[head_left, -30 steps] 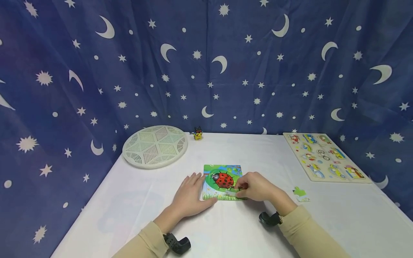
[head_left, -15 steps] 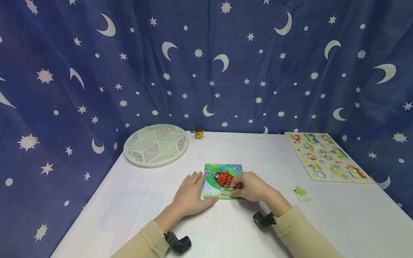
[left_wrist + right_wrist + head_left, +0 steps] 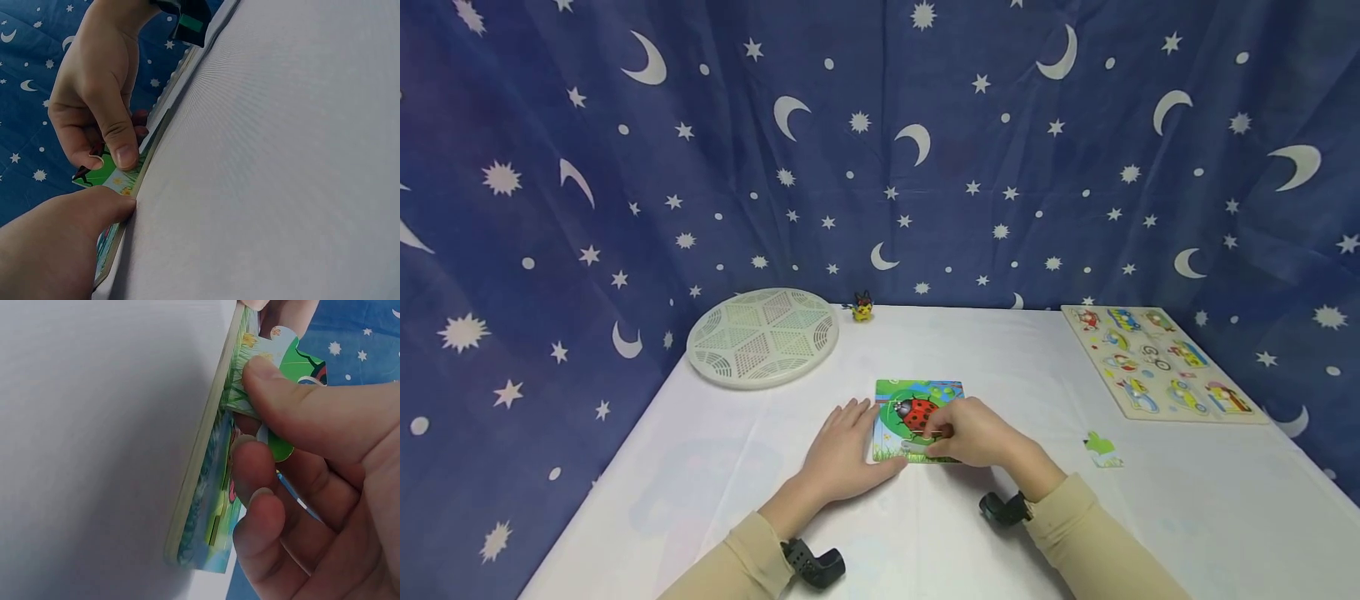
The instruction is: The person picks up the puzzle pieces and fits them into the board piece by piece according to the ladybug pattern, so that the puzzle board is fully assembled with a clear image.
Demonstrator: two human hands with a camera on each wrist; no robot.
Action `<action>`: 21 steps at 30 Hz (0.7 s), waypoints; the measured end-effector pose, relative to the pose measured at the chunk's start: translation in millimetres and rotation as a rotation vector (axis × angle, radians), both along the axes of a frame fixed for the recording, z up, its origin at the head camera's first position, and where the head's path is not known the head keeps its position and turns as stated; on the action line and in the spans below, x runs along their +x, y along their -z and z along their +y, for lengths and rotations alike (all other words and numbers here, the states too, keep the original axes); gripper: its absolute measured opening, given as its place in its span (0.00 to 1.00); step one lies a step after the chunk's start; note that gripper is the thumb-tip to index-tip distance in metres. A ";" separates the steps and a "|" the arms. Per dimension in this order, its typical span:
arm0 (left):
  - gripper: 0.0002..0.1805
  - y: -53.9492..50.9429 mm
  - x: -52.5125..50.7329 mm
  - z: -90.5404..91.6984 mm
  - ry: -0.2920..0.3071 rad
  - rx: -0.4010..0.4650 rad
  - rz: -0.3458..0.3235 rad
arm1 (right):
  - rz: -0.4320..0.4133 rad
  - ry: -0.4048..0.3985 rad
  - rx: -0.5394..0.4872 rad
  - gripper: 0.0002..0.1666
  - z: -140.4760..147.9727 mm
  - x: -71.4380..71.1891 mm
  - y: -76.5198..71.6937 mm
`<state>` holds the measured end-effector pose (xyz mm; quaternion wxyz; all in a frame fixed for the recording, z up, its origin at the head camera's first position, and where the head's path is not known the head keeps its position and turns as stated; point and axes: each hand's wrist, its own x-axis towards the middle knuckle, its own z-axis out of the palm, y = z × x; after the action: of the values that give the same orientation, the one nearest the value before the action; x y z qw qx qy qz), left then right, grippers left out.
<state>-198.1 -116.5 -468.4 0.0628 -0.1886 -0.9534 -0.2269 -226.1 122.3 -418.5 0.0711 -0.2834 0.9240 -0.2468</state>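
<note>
A ladybug jigsaw puzzle (image 3: 916,395) lies on the white table in front of the person. Along its left side stretch the fingers of the left hand (image 3: 845,457), and the thumb touches its front edge. The right hand (image 3: 981,435) is over the puzzle's lower right part. Between its thumb and fingers it pinches a jigsaw piece (image 3: 275,350) with green, grass and flowers on it, seen close in the right wrist view. Under the right hand, part of the frame shows a different printed picture. Off to the right lies a loose green jigsaw piece (image 3: 1102,449).
A pale round perforated board (image 3: 762,338) stands at the back left, with a small yellow figurine (image 3: 862,307) beside it. At the back right lies a wooden peg puzzle (image 3: 1161,367) with vehicle shapes. A blue star-and-moon curtain (image 3: 880,183) hangs behind the table.
The right hand has shifted left across the lower part of the puzzle, carrying the pinched piece. The left hand has stayed at the puzzle's left side.
</note>
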 end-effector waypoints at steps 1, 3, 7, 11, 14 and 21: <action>0.51 -0.3 0.1 -0.3 0.000 0.001 -0.002 | 0.001 -0.002 0.002 0.09 -0.7 -0.3 0.0; 0.51 -0.3 0.2 -0.6 0.000 0.001 -0.007 | 0.008 -0.002 0.009 0.11 -1.8 -0.6 -0.7; 0.51 -0.1 -0.3 -0.6 0.001 -0.003 -0.017 | 0.065 -0.011 0.049 0.18 -2.5 -1.3 -2.8; 0.51 -0.2 -0.4 -1.2 0.004 -0.001 -0.017 | 0.135 -0.046 0.095 0.23 -4.2 -0.5 -6.1; 0.51 -0.4 -0.4 -1.6 0.006 0.001 -0.013 | 0.170 -0.052 0.135 0.23 -5.9 1.2 -9.0; 0.51 -0.3 0.2 -1.5 0.007 0.004 -0.009 | 0.173 0.012 0.183 0.23 -7.9 -0.5 -9.6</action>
<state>-197.8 -118.0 -468.1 0.0584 -0.1907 -0.9526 -0.2297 -226.6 114.4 -408.8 0.0153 -0.2904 0.9470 -0.1362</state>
